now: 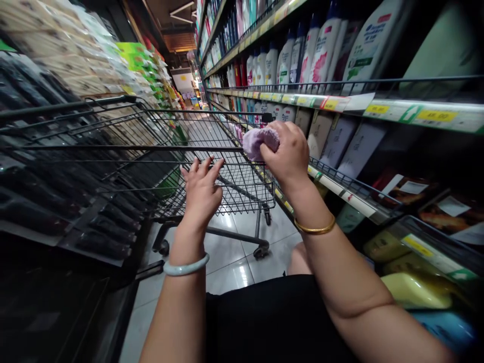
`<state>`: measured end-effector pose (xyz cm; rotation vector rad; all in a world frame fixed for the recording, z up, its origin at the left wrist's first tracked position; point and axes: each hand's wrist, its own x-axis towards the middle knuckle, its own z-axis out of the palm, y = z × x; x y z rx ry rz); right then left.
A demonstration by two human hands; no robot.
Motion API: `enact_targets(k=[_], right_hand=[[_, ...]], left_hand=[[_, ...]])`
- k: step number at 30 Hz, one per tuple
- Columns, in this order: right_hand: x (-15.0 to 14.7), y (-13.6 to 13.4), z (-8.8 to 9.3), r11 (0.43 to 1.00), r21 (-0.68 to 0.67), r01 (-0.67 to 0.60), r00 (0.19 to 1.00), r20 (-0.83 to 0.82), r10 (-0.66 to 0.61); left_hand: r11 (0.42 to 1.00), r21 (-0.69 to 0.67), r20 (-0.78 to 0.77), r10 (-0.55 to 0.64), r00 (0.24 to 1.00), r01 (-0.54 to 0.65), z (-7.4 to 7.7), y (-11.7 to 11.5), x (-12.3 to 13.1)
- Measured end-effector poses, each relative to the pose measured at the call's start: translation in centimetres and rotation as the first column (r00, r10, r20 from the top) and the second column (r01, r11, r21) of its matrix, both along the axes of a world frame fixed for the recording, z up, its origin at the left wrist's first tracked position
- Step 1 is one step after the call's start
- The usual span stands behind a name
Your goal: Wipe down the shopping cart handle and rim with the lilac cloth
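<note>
A metal wire shopping cart (234, 186) stands in front of me, side-on across the aisle. My right hand (289, 151) grips a crumpled light purple cloth (251, 143) at the cart's right end, close to its top rail; the cloth hides whether it touches the wire. Lower and to the left, my left hand (202, 189) is held with its fingers spread, close to the cart's side mesh. Nothing is in that hand, and I cannot tell whether its fingertips touch the wires. A dark green object (168, 181) shows through the mesh on the left.
Shelves on the right hold rows of shampoo bottles (325, 48) behind a wire guard and a price rail (416, 113). Stacked packaged goods (56, 50) line the left side. Tiled floor (230, 254) shows beneath the cart, around its wheels (260, 251).
</note>
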<state>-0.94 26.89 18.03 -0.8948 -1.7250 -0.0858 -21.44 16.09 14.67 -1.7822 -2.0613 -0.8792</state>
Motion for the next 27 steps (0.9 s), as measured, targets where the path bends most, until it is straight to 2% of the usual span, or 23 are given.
enact_targets(k=[3, 6, 9, 13, 15, 17, 19, 21, 27], right_hand=[[-1.2, -1.8, -0.8, 0.997, 0.009, 0.072, 0.997, -0.001, -0.072], [-2.7, -2.9, -2.6, 0.998, 0.057, 0.03, 0.99, 0.136, -0.038], [-3.2, -2.5, -4.3, 0.995, 0.079, -0.066, 0.962, 0.27, 0.042], [-2.4, -1.3, -4.8, 0.996, 0.087, -0.03, 0.977, 0.211, 0.011], [-2.3, -1.2, -4.9, 0.998, 0.063, 0.005, 0.982, 0.187, -0.017], [-2.8, -1.3, -5.4, 1.0, 0.028, -0.013, 0.971, 0.239, 0.006], [-3.3, -1.4, -6.0, 0.998, -0.009, -0.065, 0.941, 0.331, 0.065], [-3.6, -1.2, -6.7, 0.994, -0.042, -0.099, 0.91, 0.4, 0.108], [-3.3, 0.6, -8.4, 0.995, -0.099, -0.017, 0.935, 0.352, 0.051]], left_hand=[[1.0, 0.005, -0.03, -0.023, 0.999, 0.023, -0.1, 0.0, 0.9], [1.0, 0.012, -0.052, -0.015, 0.999, 0.016, -0.2, -0.1, 1.3], [1.0, 0.03, -0.014, -0.008, 1.0, 0.009, -0.3, -0.2, 0.8], [0.99, 0.139, 0.083, -0.03, 0.996, 0.018, -0.5, -0.4, -1.2], [0.972, 0.23, 0.122, 0.02, 0.992, -0.048, -0.6, -0.4, -2.6], [0.943, 0.281, 0.178, 0.128, 0.976, -0.176, -0.9, -0.2, -3.9], [0.929, 0.241, 0.222, 0.23, 0.948, -0.282, -1.2, 0.2, -5.1], [0.933, 0.152, 0.209, 0.293, 0.933, -0.327, -1.7, 0.8, -5.8], [0.959, 0.005, 0.131, 0.281, 0.951, -0.284, -3.9, 2.3, -5.5]])
